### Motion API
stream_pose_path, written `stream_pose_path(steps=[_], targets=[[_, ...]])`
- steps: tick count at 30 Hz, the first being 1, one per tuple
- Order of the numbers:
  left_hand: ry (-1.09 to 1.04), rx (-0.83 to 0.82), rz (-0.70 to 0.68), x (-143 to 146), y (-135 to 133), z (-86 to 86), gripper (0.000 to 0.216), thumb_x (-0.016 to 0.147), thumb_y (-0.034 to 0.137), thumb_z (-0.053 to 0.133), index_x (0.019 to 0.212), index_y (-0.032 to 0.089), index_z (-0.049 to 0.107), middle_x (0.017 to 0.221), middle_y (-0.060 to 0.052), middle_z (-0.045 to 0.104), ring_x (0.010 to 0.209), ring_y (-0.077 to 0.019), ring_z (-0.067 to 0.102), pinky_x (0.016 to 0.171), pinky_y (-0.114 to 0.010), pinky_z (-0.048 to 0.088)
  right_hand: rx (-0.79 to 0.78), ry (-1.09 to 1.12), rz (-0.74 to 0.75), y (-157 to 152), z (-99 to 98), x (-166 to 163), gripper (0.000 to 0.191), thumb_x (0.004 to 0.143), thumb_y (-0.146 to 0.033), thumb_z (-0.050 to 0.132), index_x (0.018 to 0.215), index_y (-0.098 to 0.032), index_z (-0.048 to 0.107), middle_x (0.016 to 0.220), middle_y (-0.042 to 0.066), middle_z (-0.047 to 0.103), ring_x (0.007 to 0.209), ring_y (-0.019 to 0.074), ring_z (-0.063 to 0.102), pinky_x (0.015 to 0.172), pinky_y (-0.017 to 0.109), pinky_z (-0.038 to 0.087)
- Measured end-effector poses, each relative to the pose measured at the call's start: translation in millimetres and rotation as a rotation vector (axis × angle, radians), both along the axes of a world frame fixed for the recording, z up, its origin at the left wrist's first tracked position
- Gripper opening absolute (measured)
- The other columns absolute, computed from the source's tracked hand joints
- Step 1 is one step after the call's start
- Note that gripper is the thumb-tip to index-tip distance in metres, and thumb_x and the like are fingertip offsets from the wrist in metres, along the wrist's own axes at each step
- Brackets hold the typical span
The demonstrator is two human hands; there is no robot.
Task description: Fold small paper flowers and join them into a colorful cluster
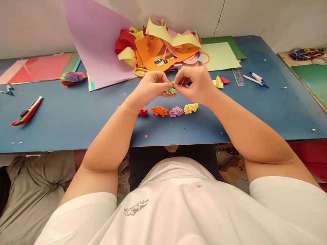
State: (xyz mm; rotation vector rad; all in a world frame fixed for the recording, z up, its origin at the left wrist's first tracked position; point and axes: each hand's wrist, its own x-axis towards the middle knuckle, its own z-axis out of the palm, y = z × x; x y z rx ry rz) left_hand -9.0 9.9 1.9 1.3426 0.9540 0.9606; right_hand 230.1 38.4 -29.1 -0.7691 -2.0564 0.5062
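Observation:
Between my two hands, above the blue table, is a small light green folded paper piece [171, 91] with curled edges. My left hand [155, 86] pinches it from the left, and my right hand [192, 83] pinches it from the right; fingers hide part of it. Just below, a row of similar curled paper pieces lies on the table: a red one [143, 112] partly behind my left forearm, an orange one [159, 111], a purple one [176, 111] and a yellow one [191, 108].
A heap of cut paper scraps [163, 44] with yellow-handled scissors [140, 71] lies behind my hands. A purple sheet [102, 44] stands tilted to its left. A red utility knife [27, 111] is far left; a ruler [238, 77] and pens [257, 80] are right. Someone's leg [38, 183] shows lower left.

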Motion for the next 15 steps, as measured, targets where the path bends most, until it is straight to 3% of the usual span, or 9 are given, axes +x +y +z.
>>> stream_pose_path(steps=[4,8,11,15], targets=[[0.039,0.042,0.045,1,-6,5.6,0.044,0.089,0.020,0.108,0.085,0.023,0.065,0.083,-0.001,0.075,0.093,-0.0241,0.094,0.105,-0.047,0.083,-0.051,0.104,-0.059,-1,-6.1,-6,0.032,0.109,-0.060,0.097,0.107,-0.033,0.080,0.100,0.006,0.091,0.094,0.0322,0.090,0.085,0.053,0.084],[0.113,0.137,0.043,1,-6,6.2,0.042,0.087,0.027,0.110,0.081,0.024,0.069,0.083,-0.002,0.076,0.093,-0.0209,0.087,0.096,-0.040,0.080,-0.066,0.142,-0.059,2,-12.5,-8,0.028,0.112,-0.055,0.097,0.112,-0.032,0.080,0.108,0.007,0.093,0.102,0.0324,0.093,0.088,0.051,0.086],[0.143,0.180,0.056,0,-3,4.5,0.043,0.086,0.027,0.111,0.078,0.025,0.070,0.081,-0.003,0.072,0.097,-0.0220,0.082,0.099,-0.041,0.079,-0.064,0.139,-0.061,4,-15.9,-8,0.022,0.113,-0.050,0.095,0.115,-0.032,0.081,0.112,0.008,0.094,0.106,0.0343,0.095,0.088,0.052,0.086],[0.121,0.213,0.079,1,-3,2.9,0.041,0.084,0.020,0.110,0.079,0.026,0.070,0.086,-0.004,0.071,0.115,-0.0286,0.084,0.109,-0.044,0.076,-0.063,0.123,-0.052,4,-18.5,-7,0.020,0.113,-0.045,0.097,0.116,-0.032,0.082,0.111,0.008,0.093,0.107,0.0346,0.097,0.091,0.052,0.086]])
